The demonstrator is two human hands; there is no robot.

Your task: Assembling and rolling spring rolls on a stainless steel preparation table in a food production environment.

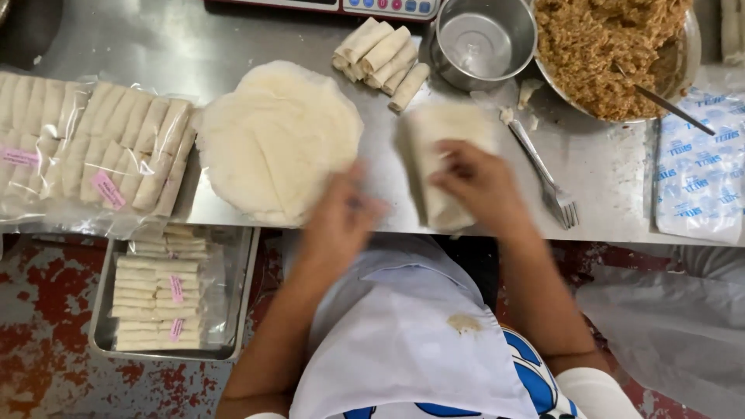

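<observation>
My right hand (483, 185) presses down on a partly folded spring roll wrapper (442, 147) lying on the steel table (194, 46). My left hand (343, 217) is blurred, hovering at the table's near edge between that wrapper and a round stack of pale wrappers (275, 140); it seems to hold nothing. Several finished rolls (382, 58) lie beyond the stack.
A big bowl of brown filling (609, 50) with a spoon stands at the back right, a small steel pot (485, 40) beside it. A fork (547, 174) lies right of my hand. Bagged rolls (93, 151) sit left; a tray of packs (167, 291) below.
</observation>
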